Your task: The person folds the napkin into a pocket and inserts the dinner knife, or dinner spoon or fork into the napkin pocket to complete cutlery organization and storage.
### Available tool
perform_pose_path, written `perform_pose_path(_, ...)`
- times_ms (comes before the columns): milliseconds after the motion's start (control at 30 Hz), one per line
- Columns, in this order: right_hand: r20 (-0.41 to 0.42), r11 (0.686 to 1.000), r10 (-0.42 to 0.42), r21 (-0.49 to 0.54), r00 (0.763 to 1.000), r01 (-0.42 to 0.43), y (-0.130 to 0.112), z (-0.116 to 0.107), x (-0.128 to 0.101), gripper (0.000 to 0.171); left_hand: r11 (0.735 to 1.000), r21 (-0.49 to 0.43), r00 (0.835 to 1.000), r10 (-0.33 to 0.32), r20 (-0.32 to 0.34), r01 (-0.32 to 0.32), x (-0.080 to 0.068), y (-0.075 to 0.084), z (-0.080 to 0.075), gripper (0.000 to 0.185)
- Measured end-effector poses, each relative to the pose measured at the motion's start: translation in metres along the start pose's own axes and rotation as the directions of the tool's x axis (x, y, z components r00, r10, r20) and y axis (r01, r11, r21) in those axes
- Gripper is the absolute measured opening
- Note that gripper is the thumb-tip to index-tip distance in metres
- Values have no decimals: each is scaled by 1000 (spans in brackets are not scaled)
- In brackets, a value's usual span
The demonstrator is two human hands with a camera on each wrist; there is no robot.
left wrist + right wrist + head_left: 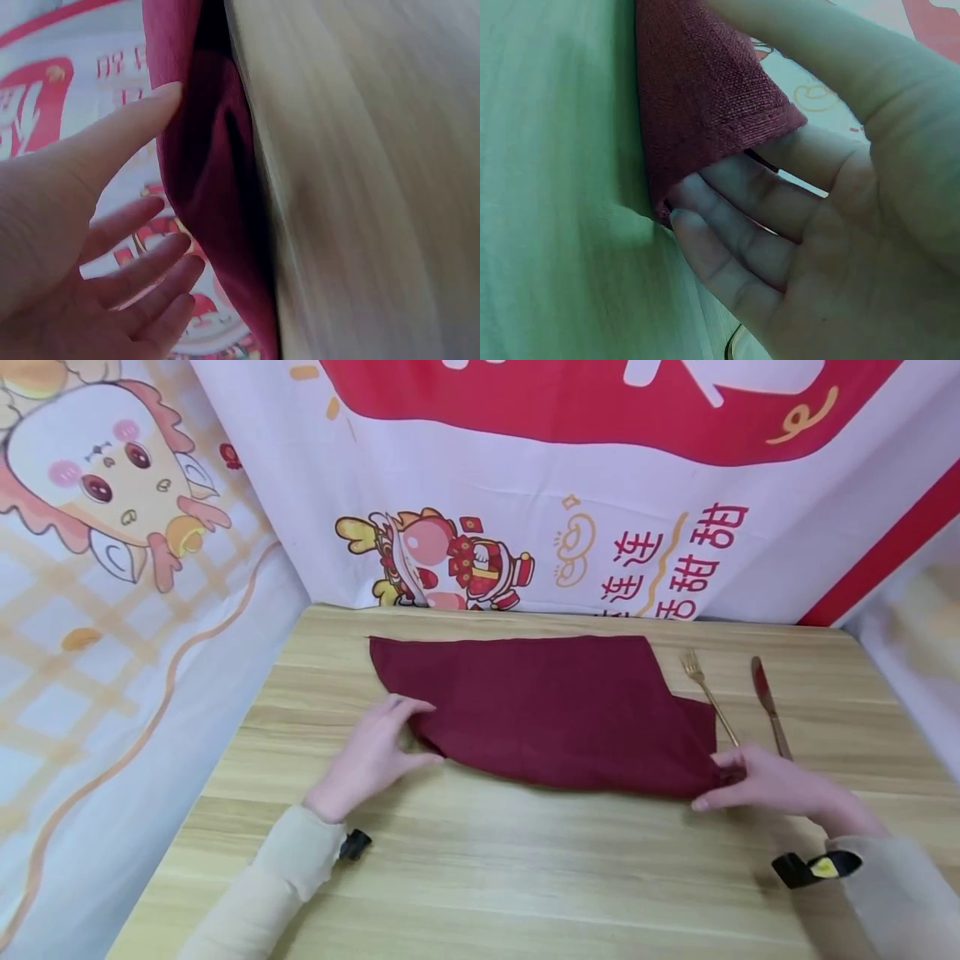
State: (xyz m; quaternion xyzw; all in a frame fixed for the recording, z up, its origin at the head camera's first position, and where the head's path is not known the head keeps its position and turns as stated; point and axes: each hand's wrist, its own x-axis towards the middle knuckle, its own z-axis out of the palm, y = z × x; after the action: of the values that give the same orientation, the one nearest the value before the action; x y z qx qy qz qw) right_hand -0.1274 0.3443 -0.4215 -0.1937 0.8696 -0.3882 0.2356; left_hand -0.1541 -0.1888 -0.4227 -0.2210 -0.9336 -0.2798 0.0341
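A dark red cloth napkin (525, 710) lies folded across the table, its near edge bulging up a little and a lower layer showing at its right end. At its left end my left hand (375, 752) has thumb and fingers spread apart. In the left wrist view the thumb tip meets the edge of the napkin (217, 165), while the other fingers are loosely bent. My right hand (765, 785) grips the near right corner. Seen from the right wrist, fingers pass behind the napkin (705, 97) and the thumb lies over its front.
A gold fork (708, 693) lies to the right of the napkin, with a gold knife (768, 697) beyond it, near the right hand. The wood-grain table (510, 877) ends at a printed cloth backdrop (465, 468) behind. Another printed cloth (120, 635) hangs at the left.
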Motion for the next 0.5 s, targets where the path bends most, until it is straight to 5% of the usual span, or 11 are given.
perform_pose_path(67,24,992,-128,17,991,128,4,3,-2,14,996,49,997,79,10,-79,2,8,5,58)
perform_pose_path(200,-24,968,-240,-82,970,237,2,7,-4,12,979,141,987,138,79,-148,11,14,14,28)
perform_pose_path(367,-150,983,-140,-142,979,119,-20,1,-3,28,985,124,991,109,77,-118,21,12,4,14)
perform_pose_path(433,-197,999,-42,-18,980,40,-31,-5,-4,43,990,90,994,108,14,-109,26,14,-9,15)
perform_pose_path(500,-221,963,53,269,974,8,-41,-10,-4,55,992,68,990,111,-89,-105,32,18,-24,18)
